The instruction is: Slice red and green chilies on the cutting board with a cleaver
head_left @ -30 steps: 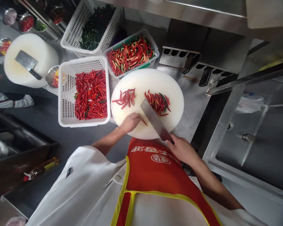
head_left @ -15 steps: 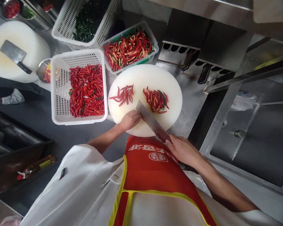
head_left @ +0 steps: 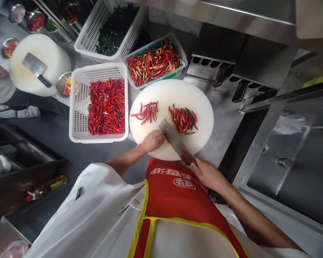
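Observation:
My right hand (head_left: 206,173) is closed round the handle of a cleaver (head_left: 179,144), its blade slanting up and left across the near part of a round white cutting board (head_left: 204,123). Beside the blade, the fingers of my left hand (head_left: 153,141) are pinched on a red chili pepper, mostly hidden by fingers and blade. Past my left hand lies a small pile of whole red chilies (head_left: 148,112). To the right of the blade tip sits a pile of split chilies (head_left: 182,119), with one green piece among them.
Left of the board stands a white basket (head_left: 79,139) of whole red chilies. Behind are a clear tub (head_left: 184,61) of cut chilies and a basket (head_left: 87,30) of dark green ones. Another cleaver (head_left: 34,65) lies on a thick board; a person's sleeve (head_left: 0,87) shows at left. Right is a sink (head_left: 309,143).
The view has shifted, so everything sits a little further right and lower. Both hands and the cleaver keep nearly the same place on the board. More of the other person shows at the left.

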The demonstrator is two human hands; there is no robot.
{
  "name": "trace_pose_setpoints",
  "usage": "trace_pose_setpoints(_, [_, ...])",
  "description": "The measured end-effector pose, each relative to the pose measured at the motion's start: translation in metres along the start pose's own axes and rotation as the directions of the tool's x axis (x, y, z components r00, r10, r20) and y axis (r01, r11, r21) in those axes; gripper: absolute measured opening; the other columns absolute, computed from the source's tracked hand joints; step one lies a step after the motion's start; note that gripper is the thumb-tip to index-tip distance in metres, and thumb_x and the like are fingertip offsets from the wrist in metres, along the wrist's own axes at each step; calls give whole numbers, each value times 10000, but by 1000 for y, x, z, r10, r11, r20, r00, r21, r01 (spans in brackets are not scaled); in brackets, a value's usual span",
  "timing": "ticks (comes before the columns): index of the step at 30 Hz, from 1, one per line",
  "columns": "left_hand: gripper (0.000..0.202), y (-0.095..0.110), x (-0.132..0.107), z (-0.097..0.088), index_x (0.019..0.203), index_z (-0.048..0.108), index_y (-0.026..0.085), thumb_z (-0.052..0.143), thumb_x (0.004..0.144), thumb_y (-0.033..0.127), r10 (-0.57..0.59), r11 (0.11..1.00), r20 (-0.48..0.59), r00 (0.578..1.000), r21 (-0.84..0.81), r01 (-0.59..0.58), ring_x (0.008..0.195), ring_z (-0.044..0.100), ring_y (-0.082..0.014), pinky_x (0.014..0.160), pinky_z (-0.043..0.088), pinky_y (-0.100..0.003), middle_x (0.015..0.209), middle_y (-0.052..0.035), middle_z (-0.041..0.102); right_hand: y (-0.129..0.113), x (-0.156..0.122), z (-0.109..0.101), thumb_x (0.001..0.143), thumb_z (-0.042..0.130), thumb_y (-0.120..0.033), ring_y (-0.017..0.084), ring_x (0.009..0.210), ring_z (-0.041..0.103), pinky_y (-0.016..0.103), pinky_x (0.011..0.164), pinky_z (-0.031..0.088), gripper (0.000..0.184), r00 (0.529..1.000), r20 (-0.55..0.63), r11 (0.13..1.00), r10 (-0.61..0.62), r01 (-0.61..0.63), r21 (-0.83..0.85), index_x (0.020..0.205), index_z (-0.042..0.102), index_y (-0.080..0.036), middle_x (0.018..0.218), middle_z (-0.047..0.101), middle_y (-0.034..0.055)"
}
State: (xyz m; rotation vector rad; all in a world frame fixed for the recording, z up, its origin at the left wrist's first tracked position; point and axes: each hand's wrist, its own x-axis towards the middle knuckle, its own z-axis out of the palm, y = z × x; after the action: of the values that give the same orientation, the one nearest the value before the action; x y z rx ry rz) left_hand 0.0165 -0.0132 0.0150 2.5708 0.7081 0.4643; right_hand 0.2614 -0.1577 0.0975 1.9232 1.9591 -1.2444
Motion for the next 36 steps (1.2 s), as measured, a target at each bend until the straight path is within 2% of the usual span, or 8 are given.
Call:
trace_pose_setpoints(4, [209,-7,4,-7,956,638,152,439,962,216,-62,997,-37,997,-44,60,905,612,-194,800,540,-333,973,-103,655,17,-19,-7,992,338,-345,237,731,645,303,634,339,254,996,-59,994,67,-61,96,826,477,-211,719,642,59])
trace_pose_setpoints(9, [241,-48,37,-36,1027,642,153,417,941,177,-341,938,-164,925,9,347,960,591,-215,847,521,-360,997,-104,623,6,-30,-8,993,311,-360,232,713,639,307,635,345,293,999,-29,997,13,-10,74,794,473,-219,725,644,57])
trace_pose_setpoints(13, [295,-75,66,-53,1010,681,146,423,874,99,-348,923,-13,937,173,345,962,577,-242,871,492,-386,1018,-113,604,6,-26,-3,989,320,-326,230,726,643,306,632,332,290,999,32,999,-25,24,21,788,496,-215,759,662,63])
trace_pose_setpoints(16, [278,-80,77,-58,941,705,143,449,846,91,-308,921,115,944,283,266,916,572,-257,829,487,-396,972,-123,604,15,-19,0,985,323,-333,236,727,646,306,638,338,287,999,-36,999,24,-22,50,813,517,-209,728,657,61])
trace_pose_setpoints(20, [259,-77,82,-59,892,706,141,460,841,77,-215,953,208,954,260,158,918,584,-250,816,484,-378,929,-113,623,18,-11,1,975,337,-339,254,723,650,313,636,334,283,981,-151,992,122,-114,59,848,546,-195,711,657,77])
trace_pose_setpoints(23, [215,-68,80,-55,821,691,139,486,835,78,-156,964,229,961,248,97,865,592,-237,752,477,-363,887,-104,625,13,-11,1,981,345,-331,258,741,655,312,630,325,278,980,-161,992,116,-107,63,866,557,-192,729,668,86])
trace_pose_setpoints(30, [225,-15,53,-25,860,667,152,454,932,156,9,973,297,955,219,-77,797,580,-217,740,467,-371,860,-96,624,8,-17,-4,985,383,-290,254,756,658,307,630,305,241,985,-122,992,124,-120,35,856,562,-195,759,685,85])
trace_pose_setpoints(36, [261,-2,32,-7,940,653,158,398,979,197,38,999,181,983,24,-43,885,596,-202,815,500,-362,1000,-99,658,2,-22,-16,991,387,-270,243,747,657,309,626,287,219,994,-72,997,82,-83,-5,842,532,-198,757,680,67])
